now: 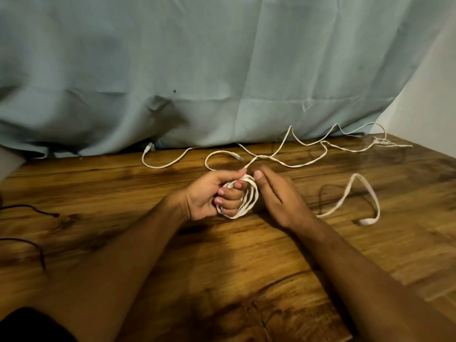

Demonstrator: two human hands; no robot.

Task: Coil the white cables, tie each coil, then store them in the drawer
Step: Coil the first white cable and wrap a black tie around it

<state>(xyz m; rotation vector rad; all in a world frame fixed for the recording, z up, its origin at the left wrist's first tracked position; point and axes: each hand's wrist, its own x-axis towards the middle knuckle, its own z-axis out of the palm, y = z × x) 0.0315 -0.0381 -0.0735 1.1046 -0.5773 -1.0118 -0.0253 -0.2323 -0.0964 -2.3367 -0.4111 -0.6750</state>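
White cable coil [246, 202] is held at the middle of the counter [222, 267], its loops gripped round the curled fingers of the left hand [209, 193]. The right hand [278, 196] is laid against the coil's side, fingers straight and together, nothing pinched. Coiling is judged to be in hand: a loose length [296, 165] is trailed toward the blue cloth [222, 70], and a plugged tail [365, 191] lies to the right. That slack must be wound on before tying. A dark cord [29, 207] is noted at the left. No drawer is seen.
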